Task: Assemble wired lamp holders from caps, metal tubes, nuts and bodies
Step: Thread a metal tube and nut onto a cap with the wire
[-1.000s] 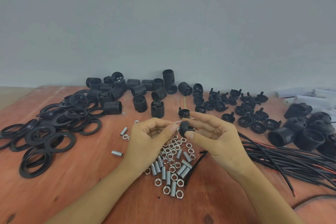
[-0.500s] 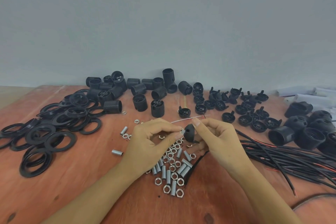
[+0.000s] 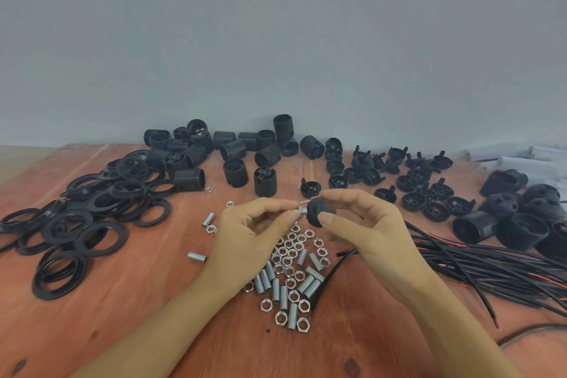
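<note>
Your right grip (image 3: 368,230) holds the cap (image 3: 320,213), now turned sideways; your left grip (image 3: 251,233) pinches a nut (image 3: 299,210) against it, so tightening seems under way.

wall (image 3: 276,24): plain grey; table (image 3: 122,301): reddish wood; light: even

A strip of bare table (image 3: 147,301) is left between the rings (image 3: 76,224) on the left and the nuts and tubes (image 3: 291,270) in the middle, broken only by two stray tubes (image 3: 196,256). The near left corner is likewise bare wood. The right side is barred by wires (image 3: 491,270), the back by bodies (image 3: 233,156) and caps (image 3: 414,181). Above the middle pile, room is taken by the left hand (image 3: 248,236), pinching a nut (image 3: 299,209), and the right hand (image 3: 374,230), gripping a cap (image 3: 319,212).
</note>
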